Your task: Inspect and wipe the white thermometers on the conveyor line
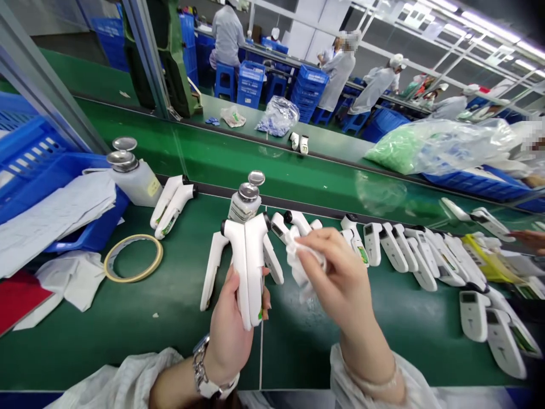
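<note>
My left hand (pixel 234 326) is closed around two white infrared thermometers (pixel 247 267), held upright with their black-rimmed heads pointing apart. A strip of green shows low on the right one. Just to the right, my right hand (pixel 340 278) pinches a crumpled white cloth (pixel 300 258), apart from the thermometers. Behind my left hand, a white thermometer part (pixel 212 272) and another white piece (pixel 273 261) lie on the green table. A dispenser bottle (pixel 244 203) with a metal top stands beyond them, its lower part hidden.
On the left are a roll of tape (pixel 159 264), two more thermometers (pixel 174 205), a second dispenser bottle (pixel 140 182) and a blue bin (pixel 80 230) with papers. A row of thermometers (pixel 394 247) spreads rightward. A co-worker's hand (pixel 528 241) reaches in at the right edge.
</note>
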A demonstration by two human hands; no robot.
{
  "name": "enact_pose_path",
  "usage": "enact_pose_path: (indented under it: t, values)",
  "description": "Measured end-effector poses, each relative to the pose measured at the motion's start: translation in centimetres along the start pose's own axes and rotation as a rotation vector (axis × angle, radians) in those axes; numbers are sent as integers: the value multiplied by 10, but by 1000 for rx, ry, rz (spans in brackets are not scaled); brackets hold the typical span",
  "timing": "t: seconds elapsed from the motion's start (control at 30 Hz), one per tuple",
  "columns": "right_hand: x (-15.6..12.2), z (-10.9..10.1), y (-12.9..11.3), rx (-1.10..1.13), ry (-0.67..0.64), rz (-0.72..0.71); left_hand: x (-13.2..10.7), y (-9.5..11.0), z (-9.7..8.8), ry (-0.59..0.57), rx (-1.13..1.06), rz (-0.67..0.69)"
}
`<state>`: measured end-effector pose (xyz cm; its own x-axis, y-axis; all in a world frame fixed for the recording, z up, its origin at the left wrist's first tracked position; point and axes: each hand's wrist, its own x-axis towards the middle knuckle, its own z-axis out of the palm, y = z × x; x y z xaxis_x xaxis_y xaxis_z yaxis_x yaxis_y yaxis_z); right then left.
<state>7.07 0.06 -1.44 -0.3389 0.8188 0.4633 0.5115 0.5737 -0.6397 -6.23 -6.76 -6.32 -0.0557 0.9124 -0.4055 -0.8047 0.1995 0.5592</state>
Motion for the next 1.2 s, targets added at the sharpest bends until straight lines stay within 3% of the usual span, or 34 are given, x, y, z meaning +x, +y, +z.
enact_pose_path:
  t: [0.13,0.27,0.5,0.63,0.77,0.83,1.0,1.07,1.13,1.2]
  values:
    - [-45,1,-10,95,-218,-86,4,-10,-2,21,-49,-148]
    - [-63,12,-9,-15,-315,-177,7,-13,0,-23,-91,-251]
    - [-56,12,-8,-136,-328,-116,11,-17,-2,6,-15,-271]
    - [-54,8,-11,-99,-487,-130,12,-19,-3,-23,-13,-286]
    - [-55,9,-6,-141,-362,-84,11,-20,-4,-11,20,-296]
    - [-56,10,-6,-113,-370,-78,10,-19,-4,-6,36,-309]
    - [-68,2,-26,-116,-744,-115,9,-16,-4,-14,122,-355]
    - [-76,-11,-27,-127,-814,-63,9,-14,-4,-29,187,-328]
    - [-85,-25,-19,-130,-754,46,8,-13,-4,-46,213,-297]
    - [-95,-35,-3,-193,-579,186,7,-12,-3,-59,203,-290]
